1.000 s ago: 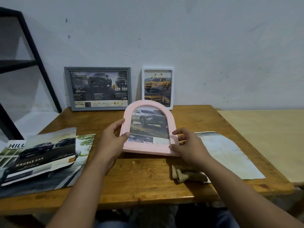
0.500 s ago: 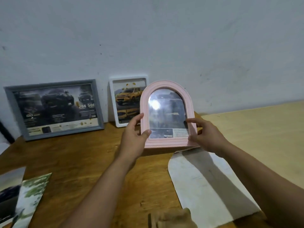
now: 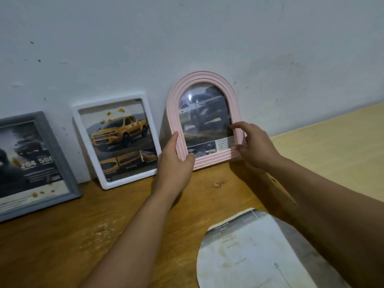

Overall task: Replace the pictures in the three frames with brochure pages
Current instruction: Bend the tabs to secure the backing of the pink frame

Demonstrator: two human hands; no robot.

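A pink arched frame point(image 3: 204, 80) with a dark truck page behind its glass stands upright against the white wall, its base on the wooden table point(image 3: 62, 235). My left hand point(image 3: 176, 161) grips its lower left edge. My right hand point(image 3: 255, 144) holds its lower right edge, the index finger lying on the glass. To the left a white frame point(image 3: 91, 154) with a yellow pickup page leans on the wall. Further left a grey frame point(image 3: 56, 159) with a dark car page leans too, cut off by the view's edge.
A cut sheet of paper point(image 3: 249, 252) with a rounded top lies on the table near my right forearm. A lighter wooden surface point(image 3: 336, 146) adjoins the table on the right. Small crumbs dot the tabletop.
Both hands have carried the pink frame away from me and to the right, and stood it against the wall beside the white frame. The brochure pages at the left have left the view.
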